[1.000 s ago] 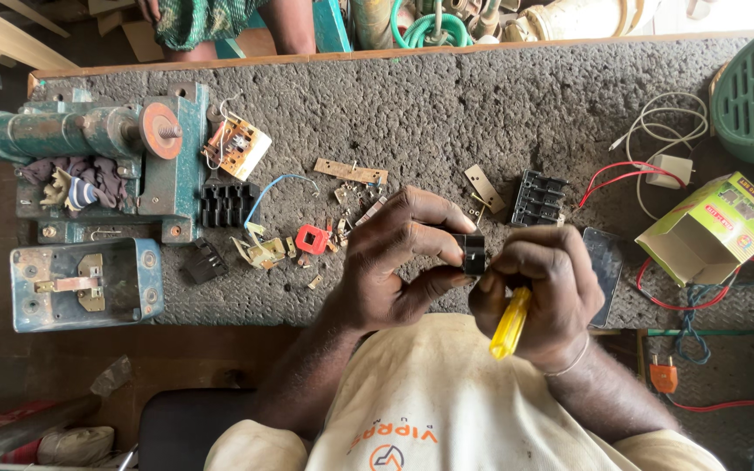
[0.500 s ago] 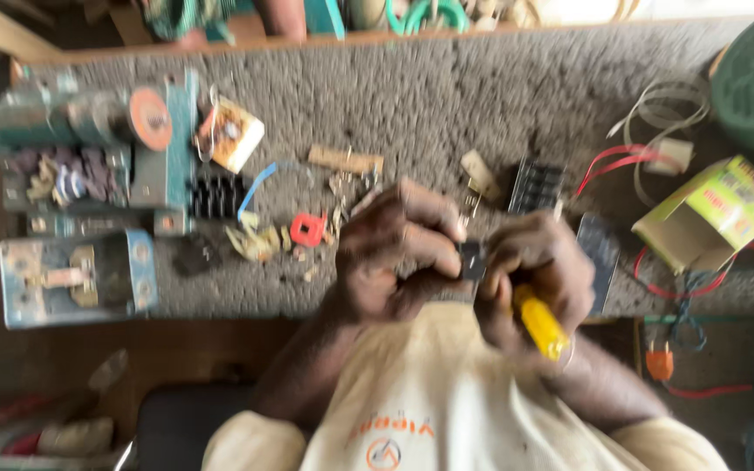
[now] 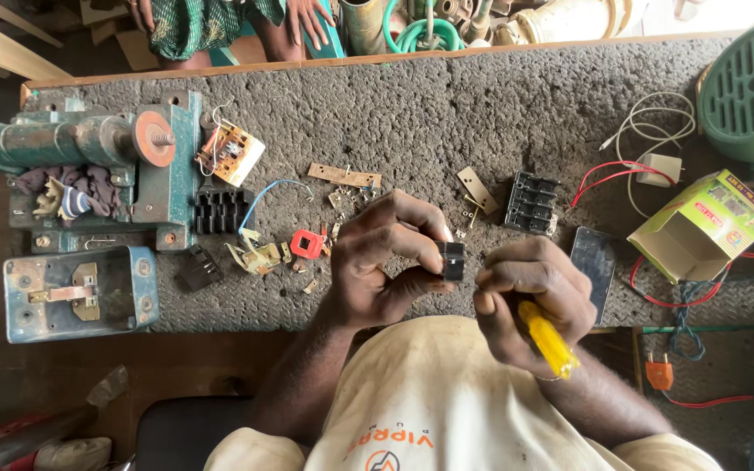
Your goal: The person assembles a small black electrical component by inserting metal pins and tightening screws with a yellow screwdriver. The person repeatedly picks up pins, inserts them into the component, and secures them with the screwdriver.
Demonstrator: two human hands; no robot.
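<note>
Boxy black plastic part, yellow-handled screwdriver

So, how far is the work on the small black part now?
Already apart: loose metal bits and a red piece lie on the bench. In hand: left hand pinches the small black part; right hand holds a yellow-handled screwdriver to it. Left: the scattered parts are unassembled.

Your left hand pinches a small switch block, with your right hand and its screwdriver just right of it. Beyond the grip lies a terminal block; a phone sits right, a vise far left.
</note>
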